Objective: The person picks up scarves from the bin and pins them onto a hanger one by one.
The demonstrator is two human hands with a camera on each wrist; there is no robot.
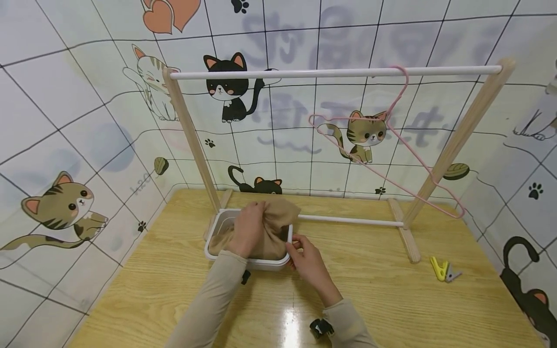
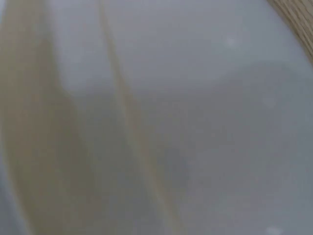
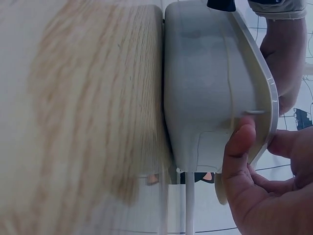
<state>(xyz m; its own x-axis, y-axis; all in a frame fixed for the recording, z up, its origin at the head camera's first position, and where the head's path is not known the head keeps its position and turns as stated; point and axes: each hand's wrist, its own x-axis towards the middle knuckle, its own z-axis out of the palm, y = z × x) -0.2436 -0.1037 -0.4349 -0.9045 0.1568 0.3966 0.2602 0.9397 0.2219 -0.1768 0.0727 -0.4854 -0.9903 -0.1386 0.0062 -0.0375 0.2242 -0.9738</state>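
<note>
A white plastic basin point(image 1: 265, 265) stands on the table with a bunched brown cloth point(image 1: 278, 217) inside it. My left hand point(image 1: 249, 227) reaches over the near rim and grips the cloth, part of which rises above the far right rim; the fingertips are partly hidden. At the basin's right near corner, my right hand point(image 1: 306, 261) pinches the rim. The right wrist view shows that hand point(image 3: 274, 181) with one digit against the outer wall of the basin point(image 3: 205, 93) and another at the rim. Only a blurred, close basin wall point(image 2: 220, 137) fills most of the left wrist view.
Behind the basin stands a wooden-legged rack with a white top bar point(image 1: 296, 74) and a low bar point(image 1: 348, 220). A pink hanger point(image 1: 396, 130) hangs from its right part. A yellow clip point(image 1: 439, 268) and a grey clip point(image 1: 451, 274) lie at the right of the table point(image 1: 370, 290).
</note>
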